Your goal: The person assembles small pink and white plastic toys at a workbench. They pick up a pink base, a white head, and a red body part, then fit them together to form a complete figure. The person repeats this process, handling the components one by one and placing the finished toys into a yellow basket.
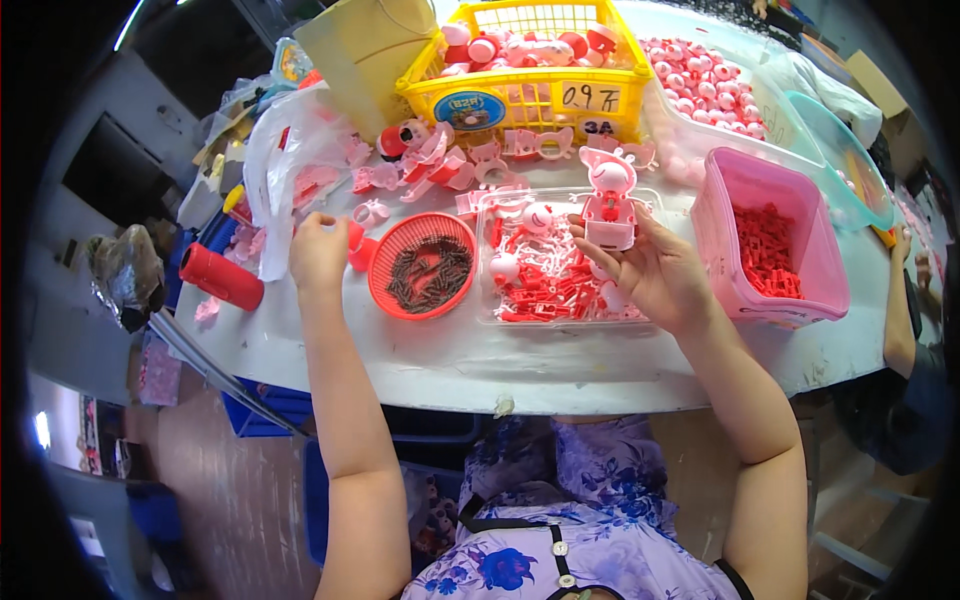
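Note:
My right hand (662, 268) is raised over a clear plastic tray (487, 318), its fingers and thumb around a pink toy figure (610, 200). The figure is upright, with a round-eared head and an open front with small red parts inside. In the tray lie white and red small parts and a few pink round heads. My left hand (318, 258) is closed on the left side of the table, and what its fingers hold, if anything, is hidden. Right beside it is a red rounded piece (360, 247). Next to that stands a round red basket (378, 280) of dark springs or screws (430, 275).
A yellow basket (520, 100) of pink parts stands at the back. Pink shell pieces (430, 165) lie before it. To the right are a white bin (790, 135) of pink balls and a pink bin (725, 200) of red parts. A red cylinder (222, 277) lies left. Another person's arm (897, 310) shows far right.

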The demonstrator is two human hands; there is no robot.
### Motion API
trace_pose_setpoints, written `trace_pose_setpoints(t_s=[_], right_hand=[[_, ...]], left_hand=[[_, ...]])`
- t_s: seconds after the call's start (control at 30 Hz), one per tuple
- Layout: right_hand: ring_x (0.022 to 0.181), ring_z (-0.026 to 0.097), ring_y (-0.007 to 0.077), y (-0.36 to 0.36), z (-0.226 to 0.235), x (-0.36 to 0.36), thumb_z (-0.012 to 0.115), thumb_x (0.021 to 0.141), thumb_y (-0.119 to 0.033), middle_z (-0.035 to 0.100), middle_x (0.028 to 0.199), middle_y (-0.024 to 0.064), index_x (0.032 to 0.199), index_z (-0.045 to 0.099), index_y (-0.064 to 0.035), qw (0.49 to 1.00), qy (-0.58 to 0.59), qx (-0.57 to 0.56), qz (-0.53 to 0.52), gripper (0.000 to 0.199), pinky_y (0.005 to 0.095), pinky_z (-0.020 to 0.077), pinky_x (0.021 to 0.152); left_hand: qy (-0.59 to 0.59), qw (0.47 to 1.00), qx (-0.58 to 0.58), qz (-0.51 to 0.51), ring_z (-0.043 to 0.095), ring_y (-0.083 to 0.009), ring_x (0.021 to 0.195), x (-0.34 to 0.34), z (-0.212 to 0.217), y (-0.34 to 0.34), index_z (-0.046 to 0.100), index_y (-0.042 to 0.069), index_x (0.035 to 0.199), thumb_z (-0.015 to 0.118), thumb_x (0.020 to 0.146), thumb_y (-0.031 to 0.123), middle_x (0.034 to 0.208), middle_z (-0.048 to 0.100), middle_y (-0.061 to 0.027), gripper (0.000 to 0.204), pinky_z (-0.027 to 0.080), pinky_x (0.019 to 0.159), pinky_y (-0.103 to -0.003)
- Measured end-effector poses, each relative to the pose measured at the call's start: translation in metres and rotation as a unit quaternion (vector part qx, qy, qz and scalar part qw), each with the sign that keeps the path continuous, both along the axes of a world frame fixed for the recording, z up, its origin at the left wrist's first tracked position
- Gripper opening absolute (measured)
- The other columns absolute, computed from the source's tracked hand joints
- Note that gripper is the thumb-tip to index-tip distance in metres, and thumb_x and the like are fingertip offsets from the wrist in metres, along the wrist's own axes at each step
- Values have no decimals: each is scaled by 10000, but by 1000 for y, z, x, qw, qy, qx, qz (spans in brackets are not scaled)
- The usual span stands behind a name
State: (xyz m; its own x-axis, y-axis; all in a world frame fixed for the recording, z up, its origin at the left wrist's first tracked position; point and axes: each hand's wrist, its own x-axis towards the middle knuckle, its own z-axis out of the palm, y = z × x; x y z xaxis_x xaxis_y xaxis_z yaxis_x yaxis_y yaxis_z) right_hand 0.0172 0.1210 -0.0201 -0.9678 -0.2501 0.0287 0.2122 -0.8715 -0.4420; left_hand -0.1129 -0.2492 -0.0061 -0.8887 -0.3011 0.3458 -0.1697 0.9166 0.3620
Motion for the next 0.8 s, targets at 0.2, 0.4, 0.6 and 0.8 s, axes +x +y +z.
trace_pose_setpoints(t_s=[0.2,0.4,0.6,0.8], right_hand=[[1245,446,386,5,-4,-2,379,1009,-208,474,1259,271,1257,415,28,999,1,-38,10,344,422,404,1079],[1247,441,389,3,-2,-4,370,1011,-212,444,1288,291,1274,381,40,999,-12,-35,14,365,424,410,1073],[1239,455,383,2,-3,-2,389,1006,-220,447,1288,300,1270,390,40,999,-14,-18,25,370,410,437,1049],[1217,476,355,5,-5,-2,422,997,-249,490,1260,239,1293,394,30,999,-8,-50,20,407,428,429,1055]], left_hand=[[-20,998,-38,-45,621,-354,950,2,-9,5,620,17,1050,689,759,331,980,654,-221,434,476,840,-420],[-7,994,-45,-102,622,-343,968,-28,-9,-26,641,6,1042,692,753,237,1019,645,-228,374,476,859,-404],[27,989,4,-146,620,-328,985,-54,-15,-21,661,26,1037,679,764,218,1040,644,-214,333,476,870,-398],[55,963,-115,-236,578,-364,1040,-90,-30,-7,604,30,1146,590,818,120,1102,609,-225,340,451,912,-423]])
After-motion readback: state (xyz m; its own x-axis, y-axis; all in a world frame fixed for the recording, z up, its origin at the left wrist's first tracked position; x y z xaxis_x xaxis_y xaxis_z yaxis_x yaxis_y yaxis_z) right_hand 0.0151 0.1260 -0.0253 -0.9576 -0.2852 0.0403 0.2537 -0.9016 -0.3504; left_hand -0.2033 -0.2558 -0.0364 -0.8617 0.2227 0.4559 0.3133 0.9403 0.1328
